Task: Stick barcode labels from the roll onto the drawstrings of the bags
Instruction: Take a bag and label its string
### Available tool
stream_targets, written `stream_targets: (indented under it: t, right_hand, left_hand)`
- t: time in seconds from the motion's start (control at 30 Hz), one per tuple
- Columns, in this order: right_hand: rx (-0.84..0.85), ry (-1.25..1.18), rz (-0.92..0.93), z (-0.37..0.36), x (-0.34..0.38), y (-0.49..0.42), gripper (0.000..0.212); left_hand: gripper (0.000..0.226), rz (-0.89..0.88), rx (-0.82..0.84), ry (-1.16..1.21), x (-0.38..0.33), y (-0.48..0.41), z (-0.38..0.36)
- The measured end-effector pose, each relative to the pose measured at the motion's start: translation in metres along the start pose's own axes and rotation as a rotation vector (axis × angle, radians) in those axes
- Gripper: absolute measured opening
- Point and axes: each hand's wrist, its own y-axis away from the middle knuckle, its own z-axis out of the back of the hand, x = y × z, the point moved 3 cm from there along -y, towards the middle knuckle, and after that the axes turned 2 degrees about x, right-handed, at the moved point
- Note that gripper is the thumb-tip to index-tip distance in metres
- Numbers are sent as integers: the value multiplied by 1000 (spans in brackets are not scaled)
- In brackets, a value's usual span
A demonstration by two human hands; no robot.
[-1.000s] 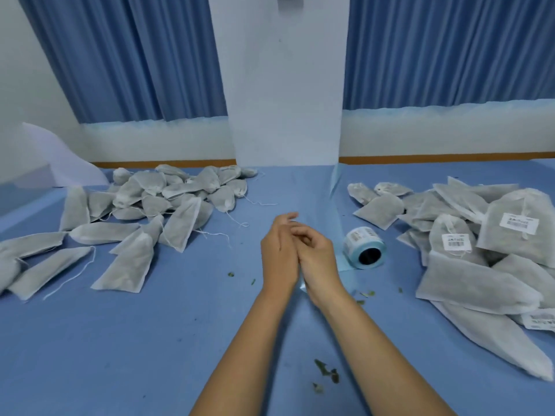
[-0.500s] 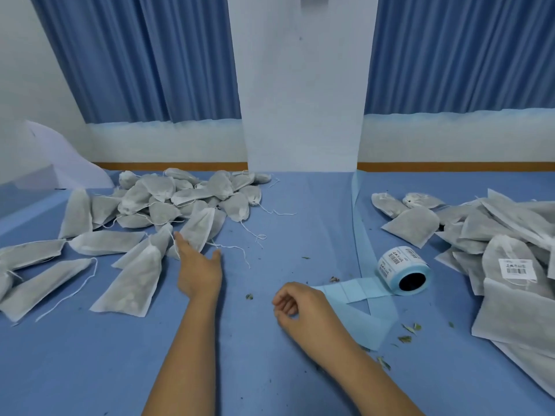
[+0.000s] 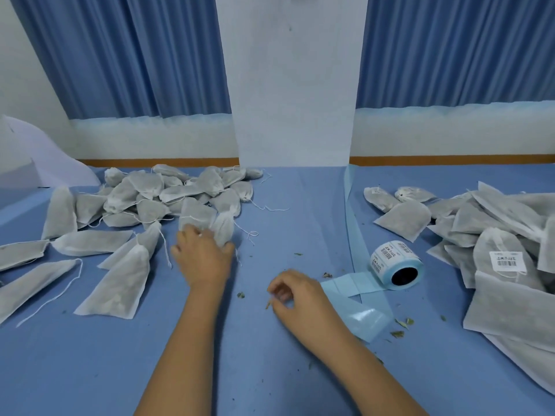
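Table (image 3: 90, 370): blue cloth. A wide bare band runs near to far down the middle, between the two heaps. That is the open room for working. The far edge meets the wall; the near edge is out of view.

Right pile (image 3: 468, 223): grey mesh bags, overlapping, and one shows a barcode label (image 3: 507, 261). I judge these are done.

Left pile (image 3: 141, 199): the same bags with no labels seen, and loose white strings trail off its near and right sides. The bags look light, soft and floppy, with loose fill inside, so they likely sag if lifted by a corner. Best taken at the gathered neck.

Backing strip (image 3: 360, 313): pale blue, glossy, curling off the roll across the middle-right. It could snag a sleeve or a string.

Label roll (image 3: 396, 265): lies on its side, just left of the right pile, with printed labels outermost. Light, and likely to roll if nudged.

Left hand (image 3: 204, 256): at the near edge of the left pile, resting on one bag (image 3: 223, 228). The fingers are blurred, so I cannot tell whether they close round it.

Right hand (image 3: 297, 301): low over the bare cloth, well apart from the roll. Fingers are loosely curled, thumb near forefinger, nothing visible between them.

Drawstring (image 3: 252, 235): thin and limp, and lies just right of that bag. It is the part that takes the label. It needs pinching taut, else it will likely twist.

Leaf crumbs (image 3: 401, 324): scattered near the strip. They could foul the adhesive.
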Motion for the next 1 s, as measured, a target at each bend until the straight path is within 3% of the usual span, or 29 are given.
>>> stream_targets:
  t: [0.07, 0.17, 0.23, 0.3, 0.4, 0.47, 0.57, 0.73, 0.8, 0.93, 1.0]
  right_hand:
    - [-141, -50, 50, 20, 7, -3, 34]
    - [-312, -129, 134, 62, 8, -1, 65]
    - [-257, -186, 119, 84, 1, 3, 68]
    - [-156, -247, 52, 94, -8, 10, 51]
    - [-161, -293, -86, 101, -24, 20, 26]
    - [-162, -295, -145, 103, -30, 22, 21]
    - [-158, -268, -150, 106, -32, 20, 23]
    - [-162, -241, -102, 108, -28, 22, 29]
    - [-130, -212, -57, 106, -25, 23, 30]
    - [-262, 32, 64, 112, -22, 25, 9]
    - [-322, 132, 132, 113, -19, 27, 9]
  left_hand:
    - [18, -98, 44, 466, -30, 24, 13]
    - [33, -281, 174, 792, -80, 72, 31]
    - [48, -436, 203, 763, -103, 96, 36]
    - [54, -489, 195, 700, -112, 108, 38]
    - [45, -631, 212, 553, -116, 119, 37]
    - [38, -744, 197, 359, -115, 122, 34]
    - [36, -733, 148, 248, -109, 120, 36]
    - [41, -803, 157, 345, -110, 118, 35]
    - [29, -795, 150, 471, -110, 118, 36]
    - [48, -728, 183, 595, -107, 120, 43]
    - [43, -704, 216, 589, -102, 119, 47]
